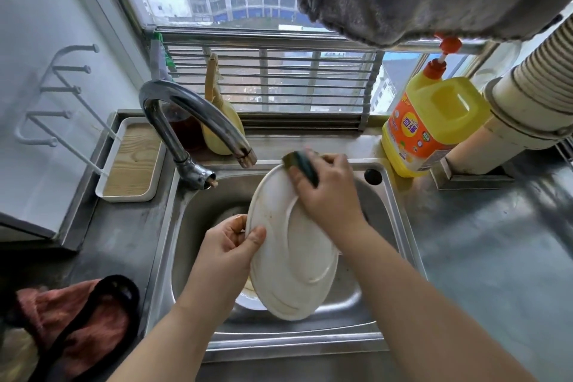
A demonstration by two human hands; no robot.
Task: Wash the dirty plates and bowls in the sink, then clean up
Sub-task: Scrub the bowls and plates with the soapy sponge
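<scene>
We hold 1 plate (291,245) tilted over the sink (390,214), left hand (228,245) pinching its near-left rim, right hand (325,192) clamping the sponge (305,166) at the far rim (long axis toward us).

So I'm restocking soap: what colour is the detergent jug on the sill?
The detergent jug is yellow with an orange label and red pump, seen in the head view.

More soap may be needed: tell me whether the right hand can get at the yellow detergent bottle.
Probably yes: the detergent bottle stands unobstructed behind the sink's right corner, but the right hand grips a sponge.
</scene>
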